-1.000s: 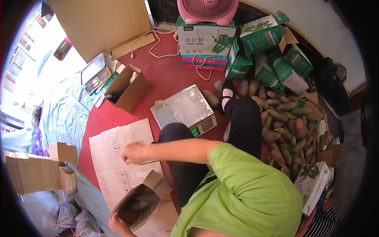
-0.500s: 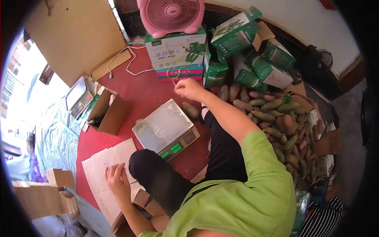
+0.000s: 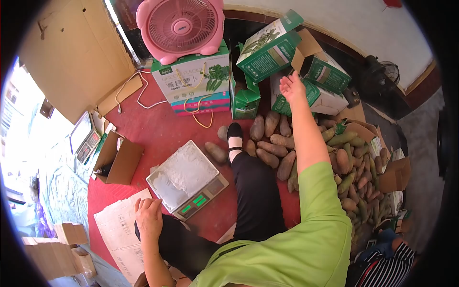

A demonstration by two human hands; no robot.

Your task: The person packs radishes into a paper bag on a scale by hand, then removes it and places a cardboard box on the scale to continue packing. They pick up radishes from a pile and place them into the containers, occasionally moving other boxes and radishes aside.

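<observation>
My right hand [image 3: 291,87] is stretched forward over the stacked green-and-white cartons [image 3: 321,98], fingers apart and nothing in them. It overlaps an upright carton flap [image 3: 306,48] in this view. Beside my bent knee is my left hand [image 3: 149,217], its fingers loosely spread and holding nothing. Just right of it stands a digital scale [image 3: 184,174] with green lit digits and a bare, worn pan. Long green-and-brown radishes [image 3: 272,148] lie on the floor below my right arm, joining a larger heap [image 3: 356,167] to the right.
A pink fan [image 3: 180,26] sits on a printed radish carton [image 3: 191,79] at the back. An open brown box [image 3: 123,160] and a second scale [image 3: 86,138] stand left. Flat cardboard [image 3: 117,229] lies near my left hand. A person's striped garment [image 3: 389,265] shows lower right.
My right hand has swung right and forward from beside the pink-and-blue box to over the green cartons, its fingers opening. My left hand has shifted toward my knee. The view has tilted.
</observation>
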